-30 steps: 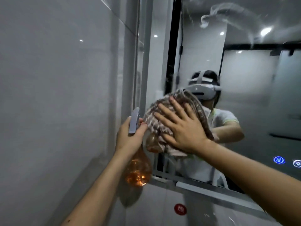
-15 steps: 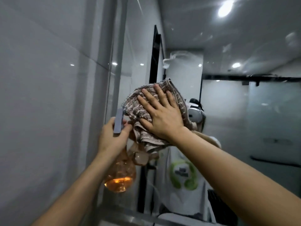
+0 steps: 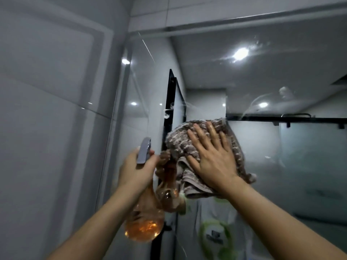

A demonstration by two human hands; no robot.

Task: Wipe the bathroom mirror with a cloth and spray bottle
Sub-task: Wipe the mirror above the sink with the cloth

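Note:
My right hand [image 3: 210, 156] lies flat, fingers spread, pressing a brown and white knitted cloth [image 3: 180, 145] against the bathroom mirror [image 3: 281, 76]. My left hand [image 3: 135, 169] is wrapped around the neck of an amber spray bottle [image 3: 144, 222] with a grey trigger head [image 3: 143, 151], held just left of the cloth and close to the glass. Orange liquid sits in the bottle's round bottom. Wet streaks and foam smears show on the mirror above and right of the cloth.
A grey tiled wall [image 3: 47, 128] closes in on the left, meeting the mirror's edge. The mirror's top edge [image 3: 244, 21] runs above. The glass reflects a black-framed shower screen [image 3: 281, 119], ceiling lights and a white shirt with a green print.
The view has tilted upward. My right hand has slid the cloth higher up the mirror, and my left hand with the bottle has risen alongside it.

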